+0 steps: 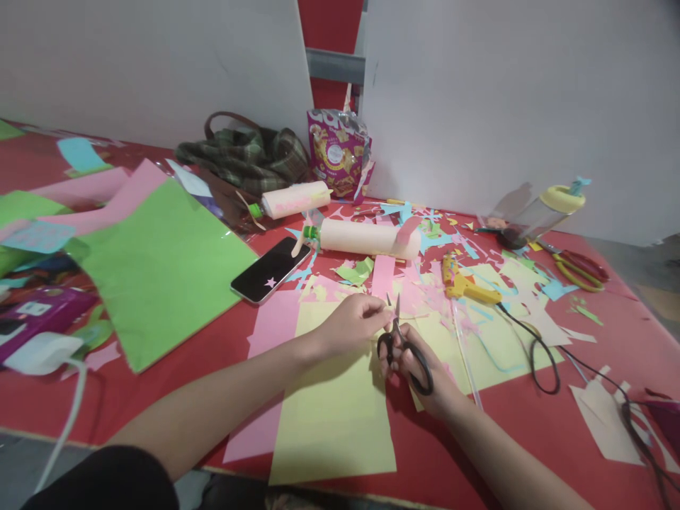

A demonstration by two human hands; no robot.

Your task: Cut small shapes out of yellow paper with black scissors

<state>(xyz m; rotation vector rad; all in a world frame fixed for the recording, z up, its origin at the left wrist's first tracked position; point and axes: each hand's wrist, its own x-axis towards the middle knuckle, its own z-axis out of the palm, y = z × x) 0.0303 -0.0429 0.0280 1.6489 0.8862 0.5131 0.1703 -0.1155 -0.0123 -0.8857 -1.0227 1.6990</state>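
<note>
My right hand (419,368) grips a pair of scissors (396,329) by its black handles, with the blades parted and pointing away from me. Close against the blades, my left hand (358,322) is closed in a pinch; whatever its fingertips hold is too small to make out. Beneath both hands lies a sheet of pale yellow paper (334,418), partly over a pink sheet (255,418). Beyond my left hand rests a phone (270,269) with a small pink star (270,282) on its screen.
Two paper-wrapped bottles (366,237) lie behind the hands among paper scraps. To the right are a yellow glue gun (470,287) with a black cord, pliers (579,273) and a clear bottle (542,216). Green paper (164,276) lies left; a snack bag (340,152) stands at the back.
</note>
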